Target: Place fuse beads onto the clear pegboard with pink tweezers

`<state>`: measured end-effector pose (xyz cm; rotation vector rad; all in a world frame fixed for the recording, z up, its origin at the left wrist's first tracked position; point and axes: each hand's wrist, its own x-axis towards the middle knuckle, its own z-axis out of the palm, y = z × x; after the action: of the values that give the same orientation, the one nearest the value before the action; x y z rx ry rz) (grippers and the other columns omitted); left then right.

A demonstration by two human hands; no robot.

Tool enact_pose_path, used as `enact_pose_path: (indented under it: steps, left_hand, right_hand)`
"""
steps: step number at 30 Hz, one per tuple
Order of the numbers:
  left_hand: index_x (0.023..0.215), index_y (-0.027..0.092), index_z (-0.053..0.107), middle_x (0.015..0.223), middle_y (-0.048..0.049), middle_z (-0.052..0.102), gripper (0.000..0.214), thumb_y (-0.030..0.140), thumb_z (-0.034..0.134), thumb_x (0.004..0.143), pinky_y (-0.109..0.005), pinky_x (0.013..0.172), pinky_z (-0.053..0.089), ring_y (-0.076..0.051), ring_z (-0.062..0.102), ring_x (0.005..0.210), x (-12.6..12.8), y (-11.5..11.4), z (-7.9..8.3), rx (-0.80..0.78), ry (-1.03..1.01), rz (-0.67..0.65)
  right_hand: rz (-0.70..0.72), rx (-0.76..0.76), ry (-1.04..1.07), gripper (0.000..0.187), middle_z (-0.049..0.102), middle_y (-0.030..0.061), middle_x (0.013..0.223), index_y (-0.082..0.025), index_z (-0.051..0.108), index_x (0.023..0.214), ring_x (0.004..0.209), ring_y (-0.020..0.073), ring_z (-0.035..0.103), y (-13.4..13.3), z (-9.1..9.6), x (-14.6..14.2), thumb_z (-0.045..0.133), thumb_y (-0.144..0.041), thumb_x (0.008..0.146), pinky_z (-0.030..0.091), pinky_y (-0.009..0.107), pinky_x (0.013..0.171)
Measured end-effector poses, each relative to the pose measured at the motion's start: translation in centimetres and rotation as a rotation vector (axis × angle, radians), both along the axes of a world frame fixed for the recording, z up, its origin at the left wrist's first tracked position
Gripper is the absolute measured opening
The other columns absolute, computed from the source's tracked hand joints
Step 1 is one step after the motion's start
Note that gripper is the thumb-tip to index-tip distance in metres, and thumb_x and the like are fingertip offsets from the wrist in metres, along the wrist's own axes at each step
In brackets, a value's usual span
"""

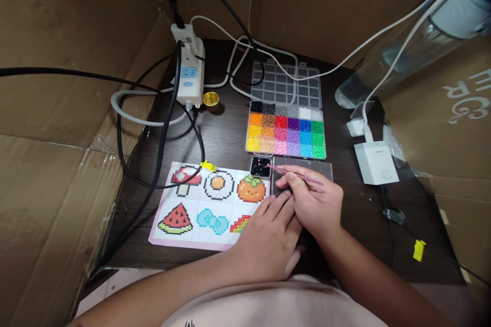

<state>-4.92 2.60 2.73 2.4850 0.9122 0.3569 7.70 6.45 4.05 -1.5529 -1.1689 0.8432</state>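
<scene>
My right hand (pixel 318 202) pinches a pair of pink tweezers (pixel 276 168). Their tips reach over a small clear box (pixel 261 176) of black beads, in which a few pink specks show. Whether a bead is between the tips is too small to tell. Under the right hand lies a clear pegboard (pixel 322 167), partly covered by my hands. My left hand (pixel 268 237) rests palm down with its fingers stretched out at the lower left of the pegboard, beside the right hand. It also covers a corner of the pattern sheet (pixel 169 241), which shows pixel pictures.
Behind the pegboard stands a bead case (pixel 287 156) with many coloured compartments, its clear lid (pixel 282 84) folded back. A power strip (pixel 191 79) with looping black cables (pixel 164 127) and a gold cup (pixel 210 98) are at left. A white charger (pixel 376 162) sits right. Cardboard walls surround the table.
</scene>
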Motion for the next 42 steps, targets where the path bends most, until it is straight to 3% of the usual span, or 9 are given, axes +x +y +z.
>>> enact_pose_path:
  steps: [6,14,23,42]
  left_hand:
    - [0.137,0.014,0.05,0.15,-0.0172,0.042,0.057,0.042,0.061,0.088,-0.05,0.114,0.034,-0.033,0.038,0.14,-0.1,-0.1,0.0,-0.004,0.004,0.01]
    - [0.13,0.016,0.053,0.154,-0.016,0.038,0.045,0.039,0.057,0.092,-0.05,0.114,0.034,-0.032,0.036,0.142,-0.2,0.1,0.1,0.012,0.029,-0.012]
    - [0.129,0.016,0.054,0.152,-0.0159,0.04,0.042,0.036,0.057,0.092,-0.05,0.114,0.035,-0.033,0.037,0.141,-0.1,0.3,0.4,0.02,0.029,-0.013]
    - [0.129,0.016,0.053,0.153,-0.0169,0.039,0.042,0.037,0.055,0.092,-0.05,0.113,0.035,-0.034,0.037,0.14,-0.1,0.3,0.2,0.044,0.027,-0.016]
  right_hand:
    - [-0.068,0.059,0.004,0.015,0.077,0.0035,0.071,-0.018,0.077,0.09,0.063,0.0163,0.073,-0.1,0.7,0.8,0.064,-0.025,0.088,0.061,0.027,0.06]
    - [-0.267,0.092,-0.062,0.015,0.077,0.0059,0.078,-0.017,0.075,0.082,0.079,0.0229,0.077,-1.9,-0.2,5.6,0.066,-0.028,0.088,0.062,0.037,0.079]
    - [-0.201,0.058,-0.145,0.019,0.078,0.0063,0.076,-0.017,0.077,0.083,0.07,0.0192,0.075,-2.3,-0.8,5.9,0.063,-0.027,0.09,0.061,0.03,0.066]
    - [-0.174,0.089,-0.194,0.014,0.077,0.0023,0.073,-0.017,0.078,0.09,0.065,0.0151,0.073,-2.3,-1.2,6.0,0.063,-0.02,0.089,0.061,0.025,0.064]
